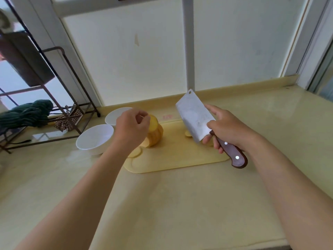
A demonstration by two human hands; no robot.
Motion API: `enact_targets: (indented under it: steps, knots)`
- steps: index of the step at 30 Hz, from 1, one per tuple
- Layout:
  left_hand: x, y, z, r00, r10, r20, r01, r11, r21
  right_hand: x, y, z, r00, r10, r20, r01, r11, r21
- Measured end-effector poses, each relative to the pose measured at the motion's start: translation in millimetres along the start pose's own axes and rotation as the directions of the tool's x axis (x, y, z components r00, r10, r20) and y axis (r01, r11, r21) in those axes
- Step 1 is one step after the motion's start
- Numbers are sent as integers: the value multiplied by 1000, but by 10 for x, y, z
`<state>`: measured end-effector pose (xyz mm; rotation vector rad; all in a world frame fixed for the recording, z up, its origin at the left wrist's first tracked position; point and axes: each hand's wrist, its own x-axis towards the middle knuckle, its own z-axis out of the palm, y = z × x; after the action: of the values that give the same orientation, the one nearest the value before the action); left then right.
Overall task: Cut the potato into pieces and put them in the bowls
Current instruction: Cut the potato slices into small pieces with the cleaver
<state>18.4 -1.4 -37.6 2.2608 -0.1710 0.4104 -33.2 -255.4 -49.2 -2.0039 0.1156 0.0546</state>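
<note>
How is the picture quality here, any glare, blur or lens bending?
Head view: the wide lens splays the window frames and bows the counter edge; soft daylight, faint shadows; pale sheen on the counter near the bowls and far right; the left hand on the potato looks slightly soft; the cleaver blade is dull, no hard glare.

potato (155, 134) yellow; bowls (93, 141) white; board (180, 157) pale yellow; cleaver handle (234, 154) brown w/ silver rivets; cloth (27, 114) green, maybe striped

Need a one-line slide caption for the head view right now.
Left hand holds sliced potato on the cutting board beside two white bowls; right hand grips a tilted cleaver.
</note>
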Motion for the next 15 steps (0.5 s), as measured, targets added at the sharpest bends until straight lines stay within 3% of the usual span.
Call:
enact_targets:
  steps: [7, 15]
  knots:
    - [-164, -341, -167, 978, -207, -32, 201, 971, -133, -53, -18, 73, 1000, -12, -1, 12, 1000, 2]
    - [-340, -546, -125, 988, -143, -58, 143, 990, -2, -79, 0, 98, 1000, 1, 1, -1, 1000, -9]
